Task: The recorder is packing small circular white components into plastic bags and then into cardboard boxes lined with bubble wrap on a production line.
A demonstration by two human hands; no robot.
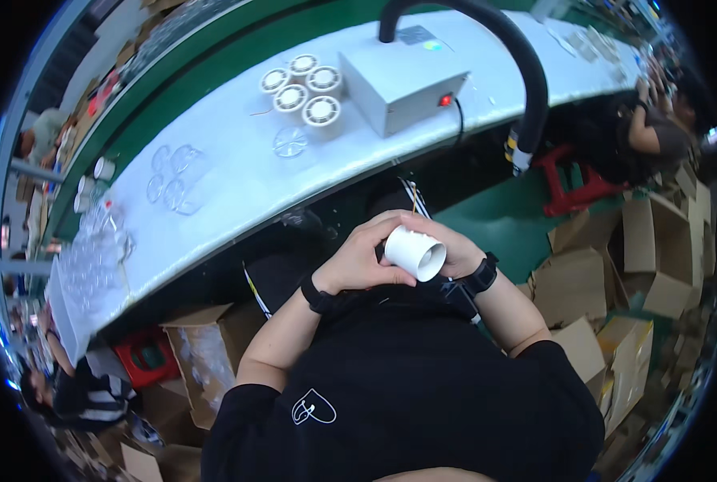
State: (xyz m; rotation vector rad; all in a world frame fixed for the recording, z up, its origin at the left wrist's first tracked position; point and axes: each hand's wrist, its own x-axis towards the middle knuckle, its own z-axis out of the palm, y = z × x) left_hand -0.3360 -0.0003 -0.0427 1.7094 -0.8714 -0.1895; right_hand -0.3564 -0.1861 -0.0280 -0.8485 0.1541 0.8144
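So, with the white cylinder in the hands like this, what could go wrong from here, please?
Slip: the left hand and right hand hold the white cylinder past the near edge of the table, so it might drop if the grip loosens.

Bump: the black hose hangs beyond that edge, to the right of the hands, so a careless reach could perhaps knock it.

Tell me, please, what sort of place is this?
Probably a factory or workshop. A long white bench holds five round white parts and a grey box-shaped machine with a red switch; open cardboard boxes crowd together at the right.
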